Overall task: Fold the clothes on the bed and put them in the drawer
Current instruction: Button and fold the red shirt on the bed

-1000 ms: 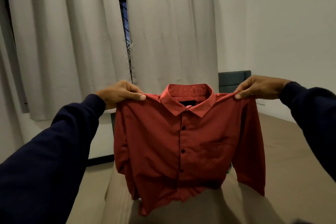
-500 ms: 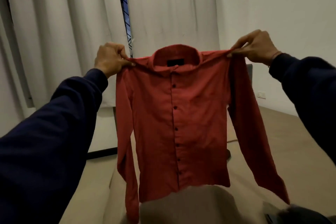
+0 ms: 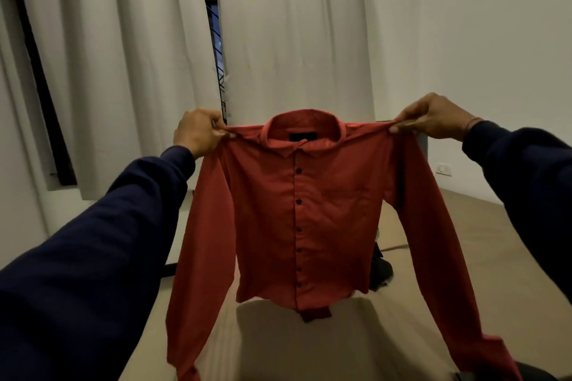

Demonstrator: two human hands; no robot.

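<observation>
pale grey curtains point(image 3: 130, 71) hang behind, and a beige bed sheet point(image 3: 309, 346) spreads below. the red long-sleeved button-up shirt point(image 3: 297, 210) is held up in the air, front facing the person, buttons done up. the left hand point(image 3: 198, 130) pinches one shoulder seam and the right hand point(image 3: 433, 120) pinches the other, set wide apart so the yoke is taut. a second ago the hem was bunched low over the bed; now the shirt hangs at full length, sleeves dangling free, with the hem just above the sheet. it looks shaken out and ready to lay flat for folding; no drawer is in view.
</observation>
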